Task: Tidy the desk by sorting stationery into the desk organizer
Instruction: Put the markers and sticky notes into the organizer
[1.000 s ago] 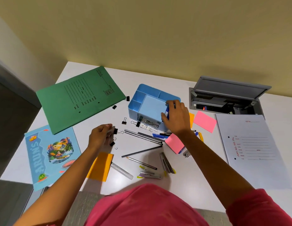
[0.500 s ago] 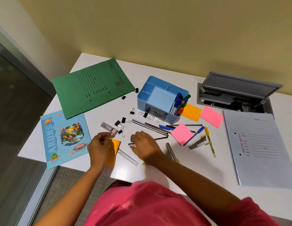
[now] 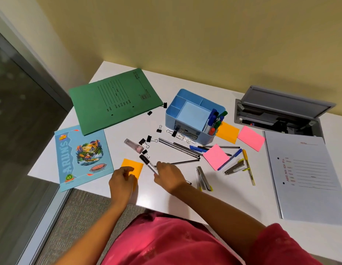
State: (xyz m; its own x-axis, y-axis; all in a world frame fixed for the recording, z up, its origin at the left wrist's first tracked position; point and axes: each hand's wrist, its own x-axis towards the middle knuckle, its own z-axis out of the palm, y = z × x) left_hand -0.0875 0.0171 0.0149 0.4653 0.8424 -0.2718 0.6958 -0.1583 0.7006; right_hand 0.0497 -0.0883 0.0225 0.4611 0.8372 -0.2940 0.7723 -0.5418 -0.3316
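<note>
Two hands work near the front edge of the desk (image 3: 128,129). The right hand (image 3: 169,176) pinches a silver marker (image 3: 148,163) by its barrel, with the black cap pointing away towards the binder clips (image 3: 145,142). The left hand (image 3: 122,181) lies curled over an orange sticky pad (image 3: 133,165) (gripping it or not, I cannot tell). Farther back stands the blue desk organizer (image 3: 205,138), with coloured markers (image 3: 216,121) in its right-hand compartment.

I counted one blue organizer (image 3: 170,115), two orange sticky pads (image 3: 227,131), two pink sticky pads (image 3: 216,156) and, I think, seven black binder clips (image 3: 149,139). There was also one green folder (image 3: 116,100), one white folder (image 3: 304,176), one notebook (image 3: 80,157), two staplers (image 3: 234,167) and one silver marker (image 3: 150,165). The loose pens (image 3: 177,148) were too bunched up for me to count.
</note>
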